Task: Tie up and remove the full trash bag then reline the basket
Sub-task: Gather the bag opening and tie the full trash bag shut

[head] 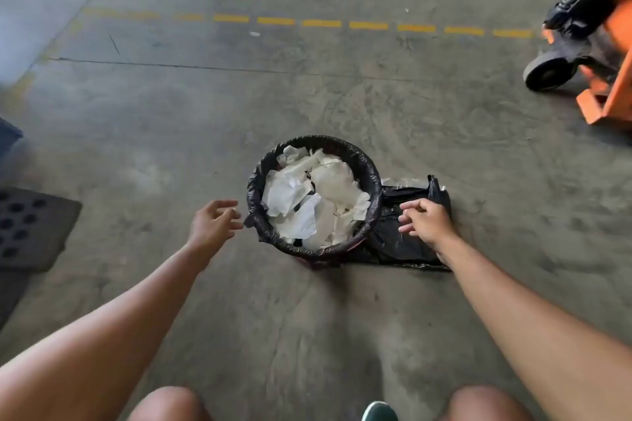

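Note:
A small round basket stands on the concrete floor, lined with a black trash bag (371, 178) whose edge is folded over the rim. White crumpled paper (313, 196) fills it to the top. A folded spare black bag (398, 243) lies flat on the floor, touching the basket's right side. My left hand (214, 223) hovers just left of the rim, fingers apart, holding nothing. My right hand (425, 219) is over the spare bag, just right of the rim, fingers spread and empty.
An orange pallet jack (595, 44) with a black wheel stands at the far right. A dark perforated mat (29, 227) lies at the left edge. A dashed yellow line (321, 23) crosses the floor beyond. My knees and a shoe show at the bottom.

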A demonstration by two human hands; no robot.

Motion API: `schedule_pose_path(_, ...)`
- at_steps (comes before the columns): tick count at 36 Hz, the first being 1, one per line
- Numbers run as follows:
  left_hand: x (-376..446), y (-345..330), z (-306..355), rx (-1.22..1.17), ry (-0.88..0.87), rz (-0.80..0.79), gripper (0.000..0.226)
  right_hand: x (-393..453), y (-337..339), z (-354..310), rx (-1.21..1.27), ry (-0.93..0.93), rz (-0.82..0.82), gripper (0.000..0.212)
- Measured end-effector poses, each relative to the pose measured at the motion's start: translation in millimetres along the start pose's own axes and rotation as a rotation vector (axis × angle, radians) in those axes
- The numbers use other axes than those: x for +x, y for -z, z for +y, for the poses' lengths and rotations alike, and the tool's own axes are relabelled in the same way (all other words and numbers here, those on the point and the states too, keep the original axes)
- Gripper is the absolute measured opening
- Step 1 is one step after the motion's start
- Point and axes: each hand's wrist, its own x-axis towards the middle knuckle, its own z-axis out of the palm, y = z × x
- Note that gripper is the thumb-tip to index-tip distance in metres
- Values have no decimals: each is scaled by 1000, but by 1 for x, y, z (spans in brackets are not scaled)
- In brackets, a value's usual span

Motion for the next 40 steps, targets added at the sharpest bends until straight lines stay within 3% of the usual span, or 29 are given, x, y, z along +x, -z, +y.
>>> schedule_pose_path(5, 66, -31, -45, -108, 127, 8, 36, 73, -47, 27, 164, -75, 11, 21)
schedule_pose_path(8, 87, -39, -55, -230, 305, -184, 42, 94, -64, 32, 290, -200, -56, 22)
schedule_pose_path(11, 106, -41, -59, -267, 330, -291, 48, 113, -75, 34, 416, -321, -191, 34)
schedule_pose_path(14, 117, -41, -62, -317, 326, -331, 39, 129, -78, 37, 453, -304, -287, 26)
schedule_pose_path(16, 118, -39, -60, -347, 302, -358, 27, 133, -77, 34, 366, -277, -198, 23)
schedule_pose_path(20, 116, -31, -54, -342, 234, -284, 21, 127, -72, 22, 415, -277, -248, 14)
schedule_pose_path(23, 118, -25, -48, -281, 234, -280, 23, 129, -61, 9, 461, -239, -121, 7)
schedule_pose_path(28, 120, -12, -29, -101, 217, -296, 32, 140, -38, -12, 589, -131, -139, 15)
schedule_pose_path(31, 125, -8, -17, 34, 80, -146, 40, 134, -30, -29, 621, -69, -183, 24)
schedule_pose_path(33, 129, -8, -13, 49, -27, -45, 32, 131, -26, -38, 650, -23, -203, 25)
schedule_pose_path(36, 135, -8, -8, -28, -35, -8, 26, 131, -28, -48, 573, 17, -175, 22)
schedule_pose_path(40, 135, -15, 6, 52, 47, -141, 46, 139, -40, -58, 192, 29, -81, 20)
